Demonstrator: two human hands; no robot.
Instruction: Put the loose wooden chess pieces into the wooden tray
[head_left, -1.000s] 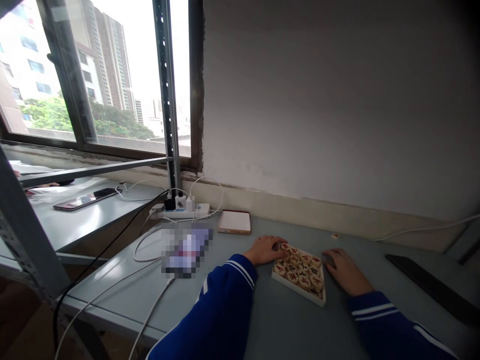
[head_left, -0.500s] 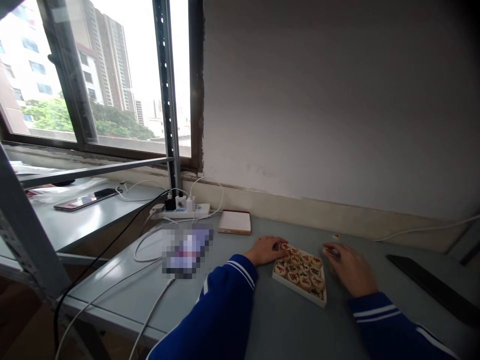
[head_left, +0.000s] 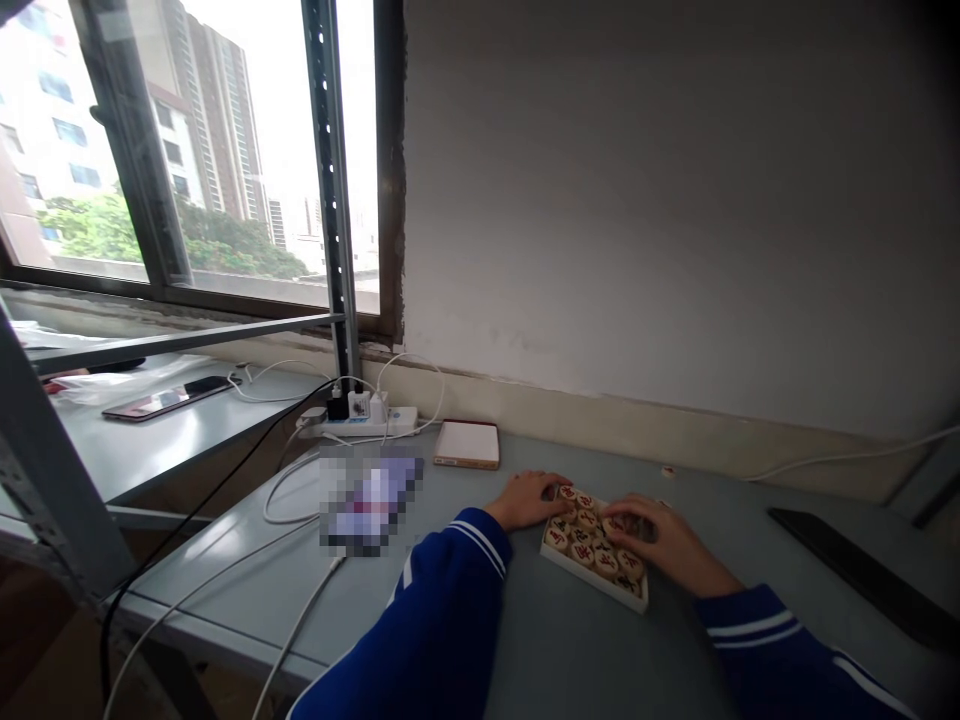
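Observation:
A shallow white box full of round Chinese chess pieces with red and dark characters lies on the grey table. My left hand grips the box's far left corner, fingers at the back and thumb by the near side. Over the right part of the box, my right hand pinches a Chinese chess piece between thumb and fingers. It is partly covered by the fingers, and I cannot tell whether it touches the pieces below. Another chess piece lies alone near the wall.
A white-faced box lid with red edges sits at the back. Left of it are a power strip with plugs and white cables, and a blurred phone. A long black object lies at the right. A metal post stands by the window.
My right hand has moved left with the chess piece, from beside the box to above its right part. My left hand has stayed at the corner.

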